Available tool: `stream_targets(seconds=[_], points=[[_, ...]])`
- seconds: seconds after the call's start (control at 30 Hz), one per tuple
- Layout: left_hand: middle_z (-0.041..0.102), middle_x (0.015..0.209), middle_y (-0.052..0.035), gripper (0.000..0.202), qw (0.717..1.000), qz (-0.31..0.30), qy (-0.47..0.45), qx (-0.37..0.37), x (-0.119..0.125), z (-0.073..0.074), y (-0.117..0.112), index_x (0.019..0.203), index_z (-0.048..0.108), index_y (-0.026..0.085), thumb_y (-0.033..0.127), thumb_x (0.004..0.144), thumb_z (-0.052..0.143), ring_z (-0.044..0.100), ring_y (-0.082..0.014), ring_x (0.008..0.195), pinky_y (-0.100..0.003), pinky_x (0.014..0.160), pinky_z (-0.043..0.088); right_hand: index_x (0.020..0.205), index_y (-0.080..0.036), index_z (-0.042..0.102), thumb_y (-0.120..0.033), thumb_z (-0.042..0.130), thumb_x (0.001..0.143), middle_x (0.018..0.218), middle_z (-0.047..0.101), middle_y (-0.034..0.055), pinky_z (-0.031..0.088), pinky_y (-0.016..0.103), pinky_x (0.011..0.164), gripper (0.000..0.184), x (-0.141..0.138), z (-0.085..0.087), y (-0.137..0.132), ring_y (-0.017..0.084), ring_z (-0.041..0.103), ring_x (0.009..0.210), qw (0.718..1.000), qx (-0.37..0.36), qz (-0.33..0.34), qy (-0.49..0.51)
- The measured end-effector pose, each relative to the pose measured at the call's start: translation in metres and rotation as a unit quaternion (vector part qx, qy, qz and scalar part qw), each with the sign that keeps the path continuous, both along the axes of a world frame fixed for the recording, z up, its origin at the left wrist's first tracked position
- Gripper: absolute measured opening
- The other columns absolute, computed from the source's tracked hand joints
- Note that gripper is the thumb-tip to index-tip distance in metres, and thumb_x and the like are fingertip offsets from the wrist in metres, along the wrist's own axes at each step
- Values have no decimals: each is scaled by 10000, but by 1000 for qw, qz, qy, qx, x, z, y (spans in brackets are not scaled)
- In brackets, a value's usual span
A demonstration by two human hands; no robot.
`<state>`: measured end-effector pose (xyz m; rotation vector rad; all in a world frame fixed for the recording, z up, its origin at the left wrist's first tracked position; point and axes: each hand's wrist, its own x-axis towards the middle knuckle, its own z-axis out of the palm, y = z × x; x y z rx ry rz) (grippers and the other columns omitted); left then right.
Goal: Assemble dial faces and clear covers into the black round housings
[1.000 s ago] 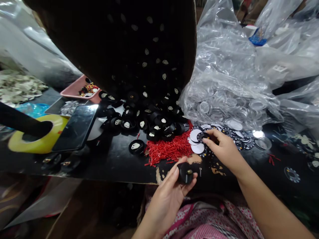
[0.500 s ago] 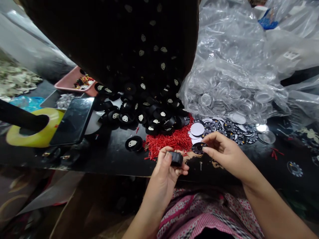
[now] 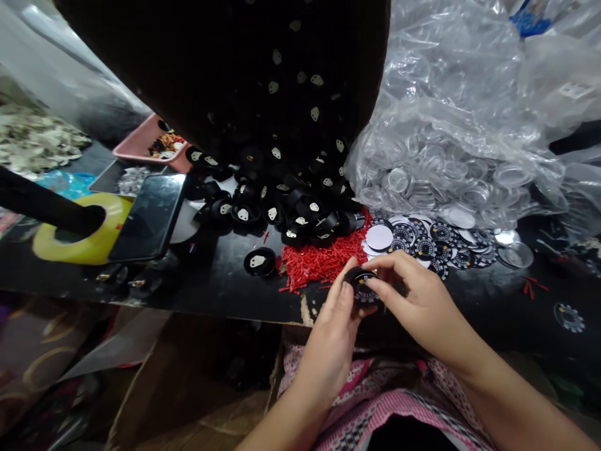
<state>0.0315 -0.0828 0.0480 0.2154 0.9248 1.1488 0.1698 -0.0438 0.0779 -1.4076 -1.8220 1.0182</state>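
Head view: one round black plastic case (image 3: 351,274) and one round black printed dial disc (image 3: 367,292) meet near the black table's (image 3: 211,275) front edge. The left hand (image 3: 335,326), angled upward, clamps the case. The right hand (image 3: 416,294), arched, rests its thumb on the disc; whether it pinches, I cannot tell. Half a second ago, disc and case were apart.
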Motion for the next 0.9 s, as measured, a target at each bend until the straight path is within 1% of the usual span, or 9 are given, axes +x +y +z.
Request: stream_targets(seconds=[0.1,0.27,0.33,0.43,0.53,0.6,0.67,0.8,0.9], points=[[631,1390,-7,360,999,-28,25,15,-1,-6,-2,1275,646,338,407,924,612,536,-244,1329,-359,1036,502,935,-227,624,-182,605,909,868,646,2,496,288,724,55,-3,1,1,154,616,783,1000,-3,0,-31],[617,1401,-9,360,994,-69,70,48,-7,-16,-1,1258,657,338,390,901,647,539,-254,1323,-365,993,544,885,-219,615,-155,576,914,881,622,7,472,278,731,80,-1,3,4,148,599,807,999,-9,11,-51],[641,1369,-12,363,993,-77,75,55,-8,-17,-1,1258,653,329,358,897,656,562,-246,1299,-365,991,545,919,-218,600,-178,592,900,877,611,8,469,281,687,45,1,1,5,146,582,755,998,-28,-3,-63],[658,1346,-25,380,990,-99,79,69,-10,-16,-3,1260,637,293,275,882,672,590,-226,1268,-374,1063,490,1044,-225,581,-250,633,880,915,618,12,480,296,656,174,6,-4,1,149,573,713,995,-76,9,-63],[654,1348,-37,336,979,-140,123,88,-12,-15,-12,1220,636,258,201,890,631,586,-207,1269,-364,1108,438,1134,-255,575,-194,565,910,1045,659,21,504,311,772,232,14,-10,-11,163,626,868,991,-113,74,-24],[653,1347,-40,327,966,-164,169,104,-15,-16,-20,1212,628,250,173,896,599,579,-192,1274,-347,1113,424,1160,-276,580,-117,514,911,1154,664,17,492,313,846,303,17,-13,-20,162,630,975,990,-99,98,-16],[661,1334,-39,327,955,-178,211,108,-21,-16,-28,1210,621,251,163,897,586,583,-184,1264,-337,1103,426,1171,-280,593,-105,520,912,1187,670,17,486,308,849,321,17,-14,-26,162,634,987,990,-79,111,-27],[702,1254,-44,289,960,-125,244,55,-37,-16,-38,1173,637,248,216,888,603,634,-204,1187,-343,1025,487,1127,-243,653,-217,569,952,1095,721,31,469,346,856,196,7,-18,-16,200,649,984,985,-27,153,-81],[747,1139,-75,301,969,-69,239,3,-48,-15,-39,1149,633,206,263,855,660,693,-222,1058,-333,901,550,1014,-200,689,-199,536,969,1007,728,57,417,419,858,159,-4,-24,1,256,636,968,963,53,141,-225]])
